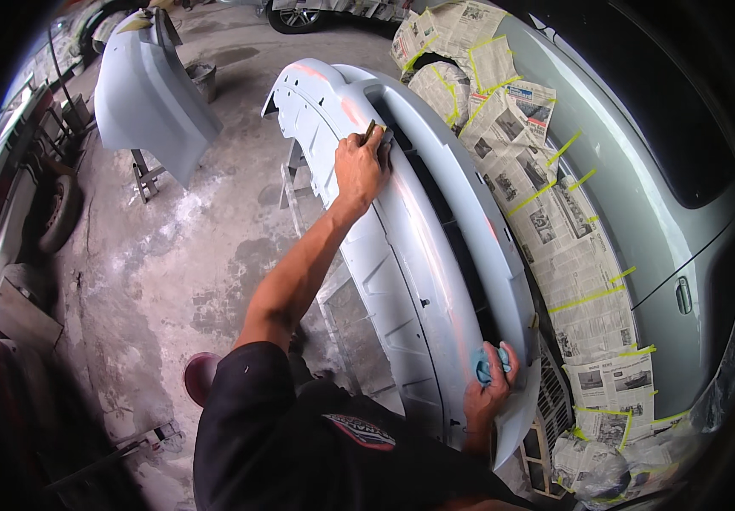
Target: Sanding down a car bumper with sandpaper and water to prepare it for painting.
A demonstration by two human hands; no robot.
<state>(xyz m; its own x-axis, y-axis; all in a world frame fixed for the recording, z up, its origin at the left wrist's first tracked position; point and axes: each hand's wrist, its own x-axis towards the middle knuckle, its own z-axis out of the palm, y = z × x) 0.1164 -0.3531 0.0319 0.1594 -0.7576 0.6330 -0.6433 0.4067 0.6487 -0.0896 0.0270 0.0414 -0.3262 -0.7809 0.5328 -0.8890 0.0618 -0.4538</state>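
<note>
A long car bumper (436,281) in pale blue-grey lies lengthwise in front of me, with pinkish patches along its ridge. Near its far end my left hand (361,170) is closed around a small dark flat piece (371,131), pressed to the surface; its exact kind cannot be made out. At the near end, my right hand (488,393) grips a crumpled light-blue cloth (488,364) against the bumper's edge. Several dark slots and small clips show along the bumper.
Metal stand legs (333,294) hold up the bumper. To the right is a grey-green car (640,255), its lower side covered by taped newspaper (555,230). Another pale panel (150,98) rests on a stand at the far left, near a bucket (202,81) and a tire (61,213).
</note>
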